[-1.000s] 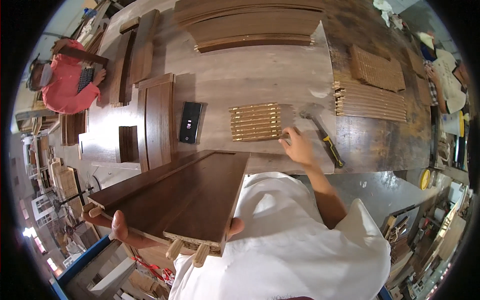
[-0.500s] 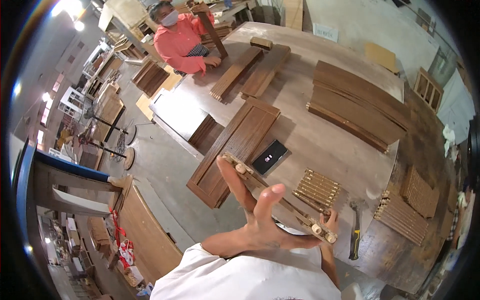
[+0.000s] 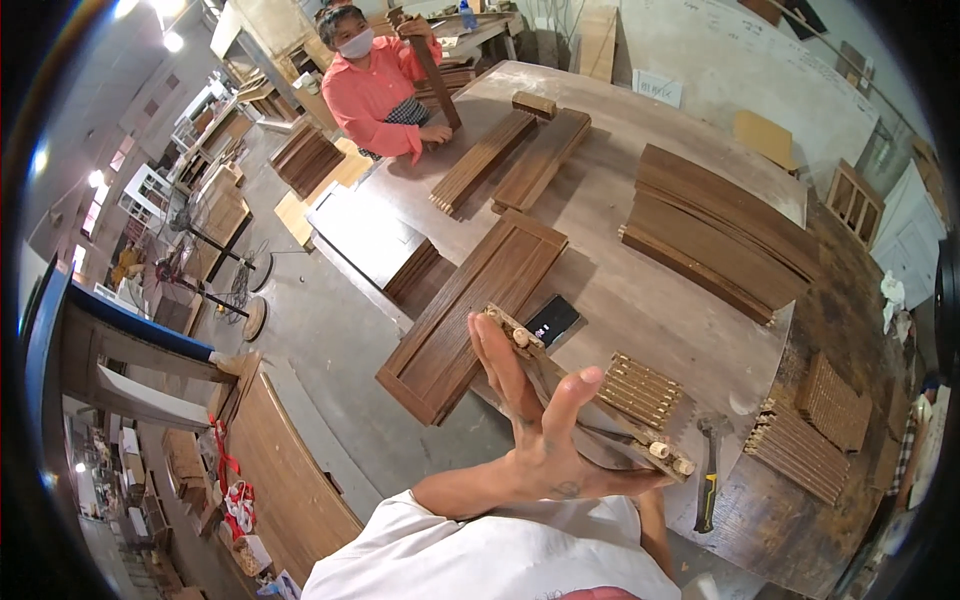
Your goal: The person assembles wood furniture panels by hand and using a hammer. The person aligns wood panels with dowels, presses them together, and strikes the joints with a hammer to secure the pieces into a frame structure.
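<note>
1. Close in front of the chest, the left hand [image 3: 545,440] lies open, palm flat and fingers spread, pressed against the near face of a dark wooden rail [image 3: 590,405] held up on edge. The rail runs from upper left to lower right, with pale dowel pegs [image 3: 668,456] standing out of its ends.
2. The right hand is hidden behind the rail and the forearm, so I cannot tell how it grips or whether it does. A firm hold there looks needed, since the flat left palm only steadies and cannot carry the piece.
3. Keeping fingers clear of the pegs seems wise, so that they stay clean and are not knocked askew.
4. Just beyond, on the worktable [image 3: 640,250], a bundle of thin slats [image 3: 640,390] lies beside a hammer [image 3: 708,475] with a dark handle.
5. A little farther left lies a framed door panel [image 3: 470,315], its near end overhanging the table edge, with a small black device [image 3: 552,320] beside it. Swinging the rail slowly would avoid striking them.
6. Farther off lie stacks of dark boards [image 3: 720,235].
7. At the far end, another person [image 3: 375,85] in a pink top handles a board.
</note>
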